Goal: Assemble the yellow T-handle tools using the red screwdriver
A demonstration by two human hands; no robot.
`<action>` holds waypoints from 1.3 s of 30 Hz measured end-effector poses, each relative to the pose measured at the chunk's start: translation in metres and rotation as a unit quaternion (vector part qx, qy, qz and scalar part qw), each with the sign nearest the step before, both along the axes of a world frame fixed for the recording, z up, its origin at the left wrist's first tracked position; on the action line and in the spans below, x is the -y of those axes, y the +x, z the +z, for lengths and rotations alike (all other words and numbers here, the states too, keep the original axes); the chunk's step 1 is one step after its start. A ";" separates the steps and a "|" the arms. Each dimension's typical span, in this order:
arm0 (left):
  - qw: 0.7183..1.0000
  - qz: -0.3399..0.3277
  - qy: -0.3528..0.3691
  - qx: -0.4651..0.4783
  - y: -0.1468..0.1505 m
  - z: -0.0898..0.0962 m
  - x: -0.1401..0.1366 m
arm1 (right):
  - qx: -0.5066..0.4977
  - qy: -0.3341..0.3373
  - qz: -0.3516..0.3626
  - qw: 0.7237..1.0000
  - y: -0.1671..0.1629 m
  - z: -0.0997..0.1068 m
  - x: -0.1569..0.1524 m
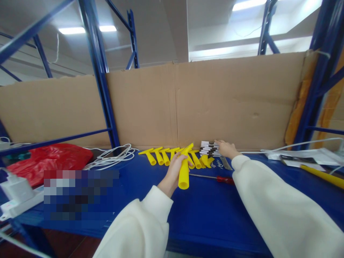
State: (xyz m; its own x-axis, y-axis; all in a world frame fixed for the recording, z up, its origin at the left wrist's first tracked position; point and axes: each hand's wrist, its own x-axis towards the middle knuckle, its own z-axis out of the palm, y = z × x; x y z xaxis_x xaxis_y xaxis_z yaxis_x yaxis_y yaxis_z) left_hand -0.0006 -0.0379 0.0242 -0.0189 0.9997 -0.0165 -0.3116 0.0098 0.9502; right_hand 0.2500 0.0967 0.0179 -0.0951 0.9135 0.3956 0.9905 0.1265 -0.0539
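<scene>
My left hand (175, 171) is closed around a yellow T-shaped plastic handle (184, 175), its hollow round end pointing toward me. My right hand (228, 148) reaches to the right end of a stack of small black-and-white boxes (208, 147), fingers stretched out against it. Several similar yellow T-shaped handles (159, 157) lie in a row along the cardboard at the back. Small yellow plastic pieces (205, 161) sit in front of the boxes, beside a flat metal piece (226, 163). A screwdriver (225, 180) with a red handle lies nearer to me.
The blue tabletop (204, 218) is backed by a cardboard wall (215, 100) between blue rack posts. At left are a red plastic bag (59, 159), a coiled white cable (118, 156) and a power strip (24, 204). White packets (303, 156) and a yellow tube (322, 176) lie at right.
</scene>
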 end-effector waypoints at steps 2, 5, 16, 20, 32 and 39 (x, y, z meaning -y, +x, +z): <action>1.000 -0.011 0.016 0.001 -0.002 -0.001 -0.006 | 0.019 0.014 0.008 1.000 0.004 -0.001 0.001; 1.000 -0.026 -0.004 -0.004 -0.004 0.002 -0.008 | 0.033 0.050 0.034 0.998 0.011 -0.004 0.010; 1.000 0.000 0.001 -0.023 -0.015 0.009 -0.001 | -0.007 0.196 0.180 0.964 0.028 -0.027 0.081; 0.992 -0.004 -0.001 -0.127 -0.032 0.004 -0.009 | -0.034 0.189 0.166 0.967 0.024 -0.023 0.095; 0.946 -0.178 0.045 -0.266 -0.055 0.006 0.001 | -0.018 0.098 0.171 0.980 0.012 -0.019 0.106; 0.912 -0.204 0.047 -0.353 -0.055 0.003 0.002 | -0.008 0.058 0.144 0.988 0.002 -0.016 0.118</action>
State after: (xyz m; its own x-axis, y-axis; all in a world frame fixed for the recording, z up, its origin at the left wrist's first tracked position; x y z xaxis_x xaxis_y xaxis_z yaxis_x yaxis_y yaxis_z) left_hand -0.0555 -0.0398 0.0273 0.3824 0.9222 -0.0580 0.3901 -0.1042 0.9148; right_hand 0.2518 -0.0211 0.0024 -0.3368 0.7982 0.4995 0.9120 0.4085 -0.0379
